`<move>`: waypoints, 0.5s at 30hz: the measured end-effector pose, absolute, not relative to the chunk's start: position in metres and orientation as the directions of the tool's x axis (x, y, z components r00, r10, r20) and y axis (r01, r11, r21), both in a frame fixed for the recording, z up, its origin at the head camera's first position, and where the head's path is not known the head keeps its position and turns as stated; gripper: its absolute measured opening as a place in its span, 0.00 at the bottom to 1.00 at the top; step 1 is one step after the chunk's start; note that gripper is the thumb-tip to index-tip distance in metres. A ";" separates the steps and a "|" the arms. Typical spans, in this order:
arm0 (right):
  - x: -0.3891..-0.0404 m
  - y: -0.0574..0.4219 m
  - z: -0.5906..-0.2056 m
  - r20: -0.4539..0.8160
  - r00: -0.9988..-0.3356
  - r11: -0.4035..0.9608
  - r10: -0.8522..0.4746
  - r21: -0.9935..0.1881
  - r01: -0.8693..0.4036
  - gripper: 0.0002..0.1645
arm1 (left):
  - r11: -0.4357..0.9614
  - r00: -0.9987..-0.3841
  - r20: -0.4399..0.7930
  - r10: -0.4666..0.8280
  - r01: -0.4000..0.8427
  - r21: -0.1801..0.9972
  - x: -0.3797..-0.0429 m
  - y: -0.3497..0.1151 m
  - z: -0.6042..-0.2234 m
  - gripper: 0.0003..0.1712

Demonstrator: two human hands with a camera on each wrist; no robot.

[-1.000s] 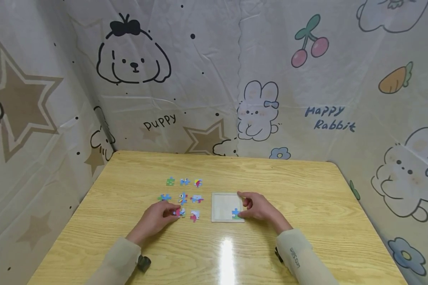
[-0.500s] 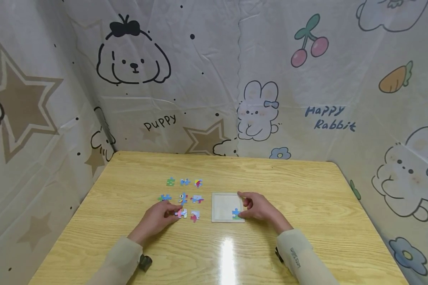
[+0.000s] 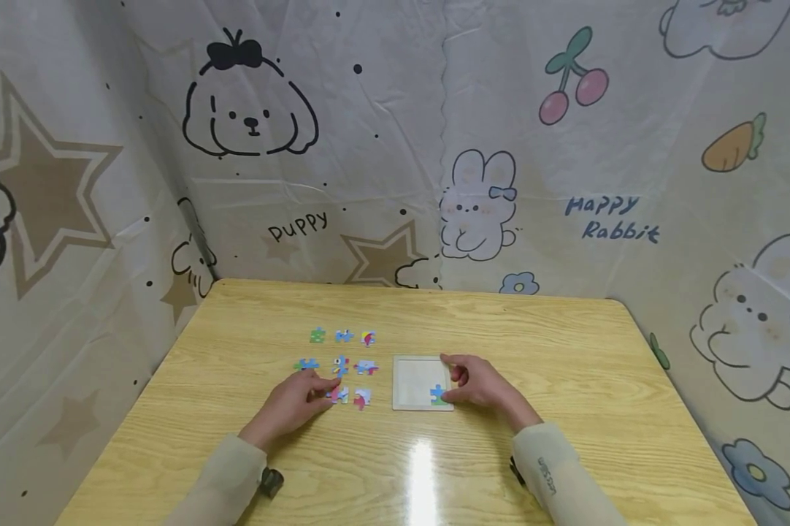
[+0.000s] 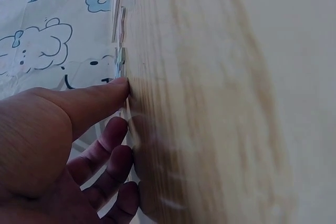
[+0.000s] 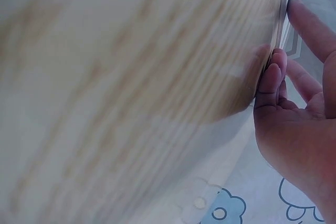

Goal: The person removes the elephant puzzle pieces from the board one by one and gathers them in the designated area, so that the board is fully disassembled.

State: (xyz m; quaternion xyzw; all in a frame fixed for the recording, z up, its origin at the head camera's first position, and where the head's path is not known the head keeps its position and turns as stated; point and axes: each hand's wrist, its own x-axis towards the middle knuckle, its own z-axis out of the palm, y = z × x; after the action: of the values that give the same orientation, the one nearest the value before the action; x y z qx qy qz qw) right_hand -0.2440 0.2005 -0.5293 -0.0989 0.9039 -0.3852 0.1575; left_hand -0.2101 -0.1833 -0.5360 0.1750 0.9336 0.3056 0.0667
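Note:
Thumb and index finger of my left hand [image 3: 296, 400] pinch a pink, white and green puzzle piece [image 3: 340, 395] low over the table in the head view. The left wrist view has this hand's thumb [image 4: 100, 100] at the thin edge of the piece, other fingers bent below. My right hand [image 3: 477, 381] holds the square wooden puzzle tray [image 3: 396, 383] by its right side, index finger at the far corner and thumb near the close one. Inside that near right corner lies a blue-green puzzle piece [image 3: 436, 394], partly covered by the thumb.
Several loose pieces lie in rows left of the tray, among them a green piece [image 3: 317, 335], a yellow-red piece [image 3: 367, 337] and a pink-white piece [image 3: 362, 398]. The wooden table [image 3: 539, 329] meets a printed cloth [image 3: 382, 146] at its back and sides.
The puzzle piece in my left fingers has turned and shifted slightly right, with the hand following. My right hand keeps its hold on the tray. The head view has shifted slightly.

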 end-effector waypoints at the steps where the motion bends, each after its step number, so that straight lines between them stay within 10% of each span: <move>1: -0.244 0.200 -0.529 -0.207 -0.930 0.683 -0.303 -0.728 -0.060 0.48 | 0.752 -0.928 -0.018 0.373 0.291 0.591 -0.210 -0.184 -0.536 0.23; 15: -0.243 0.200 -0.528 -0.209 -0.930 0.705 -0.303 -0.706 -0.071 0.48 | 0.707 -0.927 0.009 0.376 0.293 0.643 -0.211 -0.189 -0.534 0.22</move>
State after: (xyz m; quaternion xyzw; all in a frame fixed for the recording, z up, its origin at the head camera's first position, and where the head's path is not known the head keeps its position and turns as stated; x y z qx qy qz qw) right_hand -0.2430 0.2002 -0.5279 -0.1026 0.9100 -0.3700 0.1565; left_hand -0.2105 -0.1893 -0.5336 0.1815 0.9219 0.3368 0.0616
